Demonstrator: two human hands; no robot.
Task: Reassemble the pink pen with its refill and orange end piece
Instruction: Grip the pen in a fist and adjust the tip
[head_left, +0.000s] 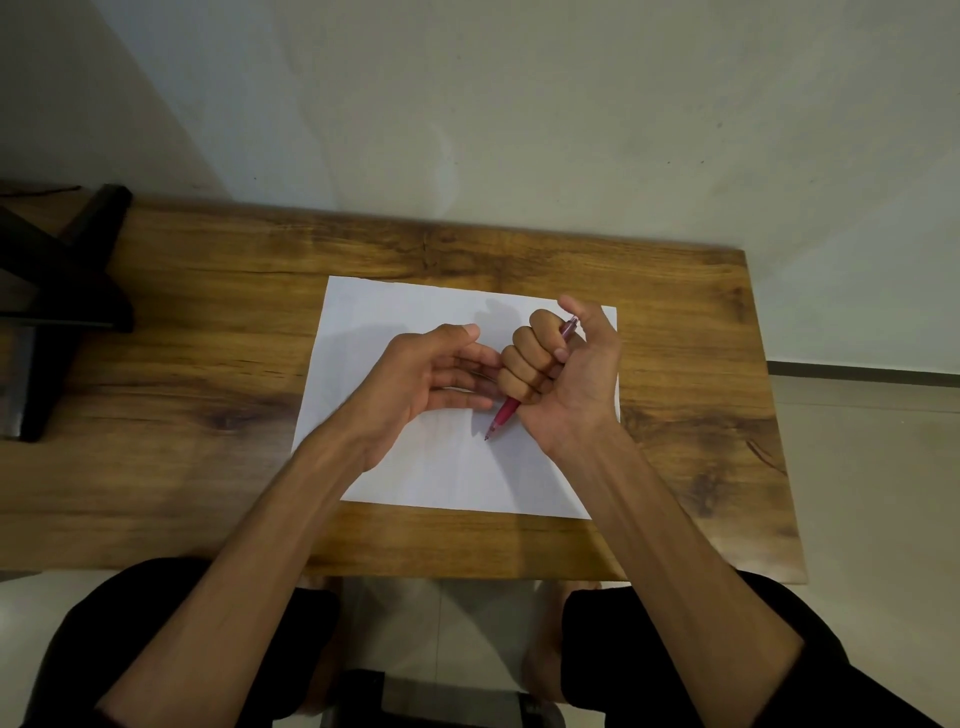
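Here, the parts as shown:
Right hand: fingers curled into a fist around the pen, thumb raised beside its far end.
Pen: pink, tilted, tip pointing near-left just above the paper; far end shows between thumb and forefinger.
Left hand: released, palm up, fingers spread loosely, fingertips touching the right knuckles.
Paper: white sheet flat on the table.
Table: wooden, below both hands.

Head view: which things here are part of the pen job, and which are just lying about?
Part of the job:
pink pen, gripped in the right hand
left hand, open beside it

Lying about:
white paper sheet
wooden table
dark stand, far left
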